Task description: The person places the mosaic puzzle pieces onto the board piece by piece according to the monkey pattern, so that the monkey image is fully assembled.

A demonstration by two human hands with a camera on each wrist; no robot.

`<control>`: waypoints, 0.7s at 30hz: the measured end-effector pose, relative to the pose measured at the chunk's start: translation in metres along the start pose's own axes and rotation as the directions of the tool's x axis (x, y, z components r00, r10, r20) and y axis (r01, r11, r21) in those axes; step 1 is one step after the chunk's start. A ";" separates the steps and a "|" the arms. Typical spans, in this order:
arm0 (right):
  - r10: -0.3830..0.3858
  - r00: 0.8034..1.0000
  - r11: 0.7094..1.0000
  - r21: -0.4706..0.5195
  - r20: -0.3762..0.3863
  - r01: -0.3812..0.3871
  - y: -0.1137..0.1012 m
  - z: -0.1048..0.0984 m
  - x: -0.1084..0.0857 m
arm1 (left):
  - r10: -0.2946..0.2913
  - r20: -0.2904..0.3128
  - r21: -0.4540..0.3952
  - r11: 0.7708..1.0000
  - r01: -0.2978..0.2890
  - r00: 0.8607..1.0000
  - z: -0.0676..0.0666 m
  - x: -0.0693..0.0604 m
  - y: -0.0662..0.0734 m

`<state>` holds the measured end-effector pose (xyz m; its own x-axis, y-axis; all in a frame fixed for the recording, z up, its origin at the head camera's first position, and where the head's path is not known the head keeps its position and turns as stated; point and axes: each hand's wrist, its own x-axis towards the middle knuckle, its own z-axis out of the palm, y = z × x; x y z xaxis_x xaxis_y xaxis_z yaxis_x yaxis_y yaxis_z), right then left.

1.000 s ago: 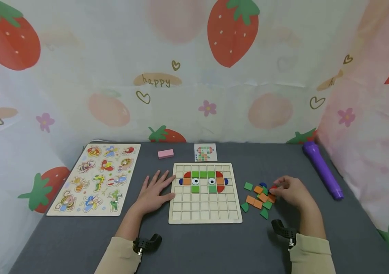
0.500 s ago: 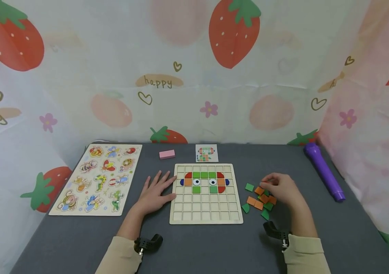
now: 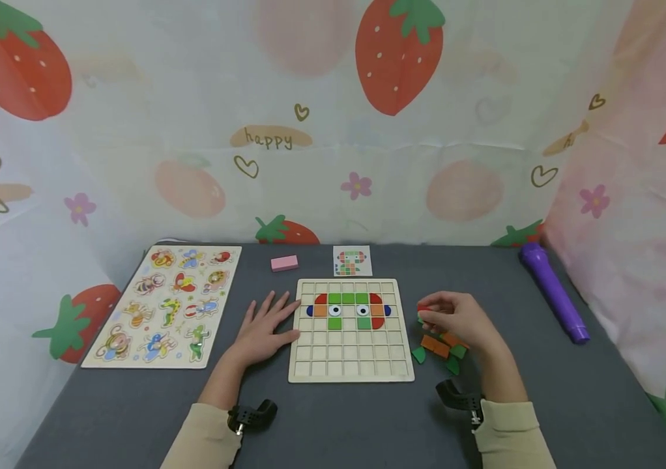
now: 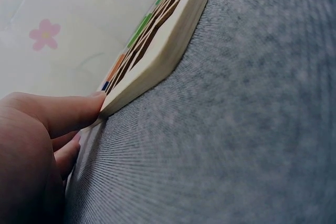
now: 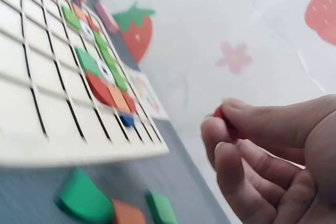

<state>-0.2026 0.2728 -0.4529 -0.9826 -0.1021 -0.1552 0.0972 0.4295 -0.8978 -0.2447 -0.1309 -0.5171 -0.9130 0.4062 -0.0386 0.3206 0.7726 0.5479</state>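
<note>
A wooden grid board lies mid-table, with green, red, orange and blue tiles and two eye tiles set in its upper rows. Spread flat on the cloth, my left hand touches the board's left edge; in the left wrist view its thumb meets the wooden side. My right hand pinches a small red tile between thumb and forefinger, raised off the table just right of the board. The fingers partly cover the tile, so its full shape is hidden. Below that hand lie loose orange tiles and green tiles.
A small pattern card lies behind the board, with a pink block to its left. An insect-picture puzzle board occupies the left side. A purple stick-shaped object lies far right. Printed curtains stand behind and beside the table.
My right hand has picked the red tile from the loose tiles and carried it left toward the board. My left hand stays at the board's edge.
</note>
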 end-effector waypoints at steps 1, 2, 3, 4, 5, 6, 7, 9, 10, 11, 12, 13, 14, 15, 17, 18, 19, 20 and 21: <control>-0.011 1.000 1.000 0.007 0.000 0.011 -0.002 0.005 0.002 | -0.001 -0.003 0.000 1.000 0.001 1.000 0.000 -0.001 0.000; -0.014 1.000 1.000 0.008 -0.004 0.014 -0.005 0.011 0.003 | -0.001 -0.004 0.001 1.000 0.001 1.000 -0.001 -0.001 -0.001; -0.018 1.000 1.000 0.007 -0.005 0.018 -0.007 0.018 0.005 | -0.001 -0.004 0.000 1.000 0.001 1.000 -0.001 -0.001 -0.001; -0.020 1.000 1.000 0.006 -0.006 0.020 -0.010 0.025 0.006 | 0.000 -0.005 0.000 1.000 0.000 1.000 -0.001 -0.002 -0.001; -0.025 1.000 1.000 -0.001 -0.006 0.025 -0.012 0.033 0.008 | 0.000 -0.005 0.000 1.000 0.000 1.000 -0.001 -0.002 -0.001; -0.028 1.000 1.000 -0.009 -0.006 0.028 -0.015 0.040 0.009 | -0.001 -0.003 -0.002 1.000 0.001 1.000 -0.001 -0.002 -0.001; -0.029 1.000 0.999 -0.014 -0.001 0.029 -0.017 0.048 0.011 | 0.000 -0.003 -0.004 1.000 0.000 1.000 -0.001 -0.002 -0.001; -0.037 0.999 0.999 -0.027 0.010 0.037 -0.020 0.062 0.013 | -0.001 -0.003 -0.007 1.000 0.001 1.000 -0.001 -0.002 0.000; -0.041 0.999 0.998 -0.040 0.015 0.042 -0.022 0.068 0.013 | -0.002 -0.004 -0.008 1.000 0.002 1.000 -0.001 -0.003 0.000; -0.046 0.999 0.997 -0.057 0.014 0.047 -0.023 0.074 0.014 | -0.004 -0.002 -0.006 1.000 0.004 1.000 0.000 -0.003 0.000; -0.049 0.999 0.996 -0.072 0.017 0.050 -0.024 0.079 0.014 | -0.004 -0.002 -0.007 1.000 0.004 1.000 0.000 -0.003 0.000; -0.052 0.999 0.995 -0.084 0.016 0.053 -0.024 0.083 0.015 | -0.004 -0.002 -0.004 1.000 0.004 1.000 0.000 -0.003 0.000; -0.055 0.998 0.994 -0.098 0.013 0.056 -0.025 0.088 0.015 | -0.004 -0.003 -0.005 1.000 0.004 1.000 0.001 -0.003 -0.001; -0.056 0.998 0.993 -0.106 0.009 0.057 -0.025 0.092 0.015 | -0.004 -0.002 -0.005 1.000 0.004 1.000 0.001 -0.003 -0.001; -0.061 0.998 0.992 -0.114 0.008 0.061 -0.028 0.099 0.016 | -0.001 -0.005 -0.001 1.000 0.001 1.000 0.001 -0.003 -0.001; -0.066 0.998 0.991 -0.115 0.013 0.067 -0.029 0.103 0.017 | 0.001 -0.007 -0.004 1.000 -0.001 1.000 0.001 -0.002 -0.001; -0.074 0.997 0.990 -0.123 0.020 0.076 -0.031 0.107 0.019 | 0.002 -0.009 -0.002 1.000 -0.002 1.000 0.000 -0.002 -0.001; -0.084 0.996 0.987 -0.135 0.028 0.087 -0.034 0.111 0.021 | 0.002 -0.011 -0.002 1.000 -0.002 1.000 0.000 -0.002 -0.001; -0.094 0.995 0.985 -0.144 0.036 0.099 -0.036 0.114 0.023 | 0.000 -0.011 0.002 1.000 0.000 1.000 0.000 -0.001 -0.002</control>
<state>-0.2106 0.1521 -0.4709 -0.9810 -0.1746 -0.0845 -0.0241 0.5421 -0.8400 -0.2438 -0.1327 -0.5181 -0.9158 0.4005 -0.0292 0.3209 0.7736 0.5464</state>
